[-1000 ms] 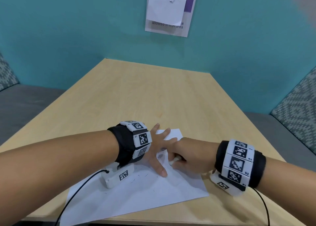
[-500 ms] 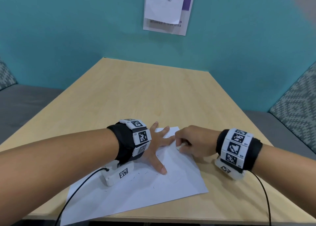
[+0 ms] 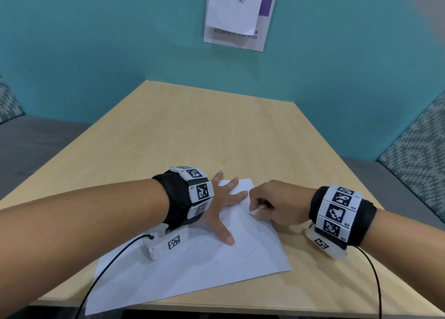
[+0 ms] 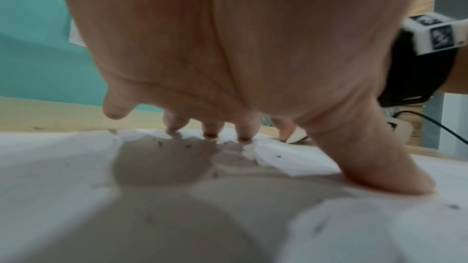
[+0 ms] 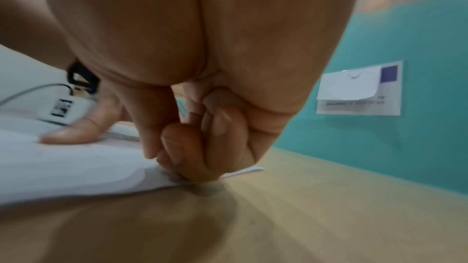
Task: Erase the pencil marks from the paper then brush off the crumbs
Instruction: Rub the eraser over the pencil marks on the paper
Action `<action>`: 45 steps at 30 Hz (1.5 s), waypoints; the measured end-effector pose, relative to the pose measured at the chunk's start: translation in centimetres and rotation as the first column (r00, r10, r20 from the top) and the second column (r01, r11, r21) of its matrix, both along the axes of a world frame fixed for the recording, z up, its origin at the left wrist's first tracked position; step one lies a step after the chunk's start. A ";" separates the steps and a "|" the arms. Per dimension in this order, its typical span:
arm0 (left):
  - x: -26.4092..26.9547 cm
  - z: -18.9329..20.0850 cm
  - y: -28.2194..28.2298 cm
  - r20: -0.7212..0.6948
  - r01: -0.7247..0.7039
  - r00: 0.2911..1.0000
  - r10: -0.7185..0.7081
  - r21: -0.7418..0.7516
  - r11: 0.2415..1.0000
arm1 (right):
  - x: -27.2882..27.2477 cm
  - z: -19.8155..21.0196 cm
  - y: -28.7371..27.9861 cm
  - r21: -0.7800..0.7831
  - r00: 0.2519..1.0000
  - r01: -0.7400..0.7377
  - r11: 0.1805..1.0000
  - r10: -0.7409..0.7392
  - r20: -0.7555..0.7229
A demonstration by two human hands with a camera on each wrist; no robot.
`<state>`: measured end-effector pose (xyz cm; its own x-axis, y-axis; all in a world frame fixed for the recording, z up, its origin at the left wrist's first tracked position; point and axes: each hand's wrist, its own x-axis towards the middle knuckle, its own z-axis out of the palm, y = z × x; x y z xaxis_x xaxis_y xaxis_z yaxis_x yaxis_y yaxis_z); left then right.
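Observation:
A white sheet of paper (image 3: pixel 192 270) lies on the wooden table (image 3: pixel 204 130) near its front edge, dotted with dark eraser crumbs (image 3: pixel 204 242) and faint pencil marks. My left hand (image 3: pixel 221 205) lies flat on the sheet with fingers spread, pressing it down; the left wrist view shows its fingertips (image 4: pixel 210 133) and thumb on the paper (image 4: pixel 50 167). My right hand (image 3: pixel 272 203) pinches a small white eraser (image 3: pixel 255 210) against the sheet's right edge. In the right wrist view the curled fingers (image 5: pixel 202 147) hide the eraser. The eraser (image 4: pixel 296 135) shows white behind my left thumb.
A teal wall with a posted notice (image 3: pixel 238 17) stands behind the table. Grey benches with patterned cushions (image 3: pixel 416 159) flank both sides. Cables (image 3: pixel 103 270) run from my wrist cameras over the paper and off the front edge.
My right hand with the eraser moved away from me and to the right, from the sheet's middle to its far right edge. The left hand stayed pressed on the paper.

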<state>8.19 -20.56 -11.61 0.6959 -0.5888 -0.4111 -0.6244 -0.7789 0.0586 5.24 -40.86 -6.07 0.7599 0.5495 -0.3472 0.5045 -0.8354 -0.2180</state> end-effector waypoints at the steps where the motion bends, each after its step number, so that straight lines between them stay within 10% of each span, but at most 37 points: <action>1: -0.1 0.0 0.0 0.001 -0.003 1.000 0.003 -0.002 1.000 | -0.1 -0.1 0.1 0.000 1.000 -0.009 1.000 0.009 -0.003; 45: -4.6 3.7 0.7 -0.056 -0.039 0.997 0.044 0.090 0.995 | -1.3 -1.0 1.5 0.064 0.982 -0.016 0.998 0.003 0.188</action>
